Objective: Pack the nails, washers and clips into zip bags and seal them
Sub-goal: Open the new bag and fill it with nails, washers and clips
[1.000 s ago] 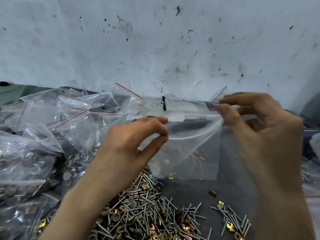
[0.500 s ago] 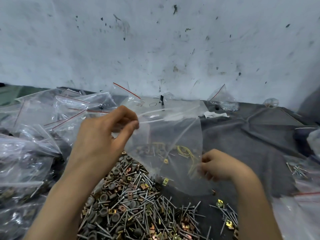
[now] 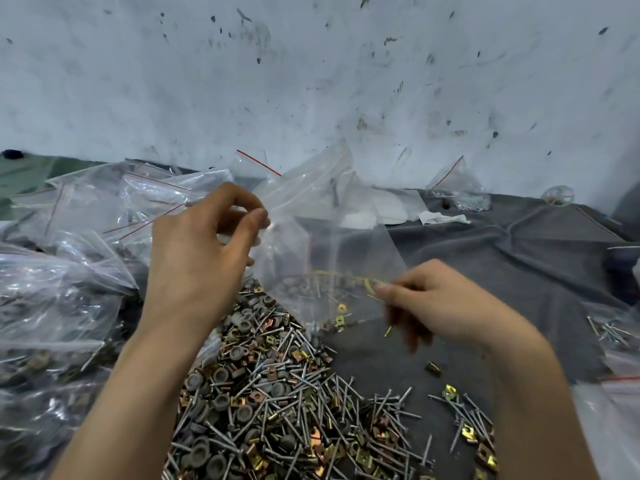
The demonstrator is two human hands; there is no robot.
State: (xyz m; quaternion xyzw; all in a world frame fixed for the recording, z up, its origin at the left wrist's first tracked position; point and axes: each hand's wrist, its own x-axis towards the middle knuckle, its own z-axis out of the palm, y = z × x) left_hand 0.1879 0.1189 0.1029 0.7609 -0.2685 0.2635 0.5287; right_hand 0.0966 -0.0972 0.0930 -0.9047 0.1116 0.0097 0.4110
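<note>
clear zip bag (image 3: 332, 251) pinched in left hand (image 3: 197, 258) fingers; right hand (image 3: 446, 306) fingers blurred, grip unclear.

Nothing legible in this packing scene: no label, brand or number reads; a dark mark (image 3: 334, 192) near the clear zip bag (image 3: 311, 244) top is too blurred to read.

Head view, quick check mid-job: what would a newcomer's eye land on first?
The clear zip bag held up in the centre, pinched at its top corner by the left hand, with the blurred right hand at its lower right. Below it, a dense heap of nails, washers and clips on the grey cloth; filled bags pile up at left.
</note>
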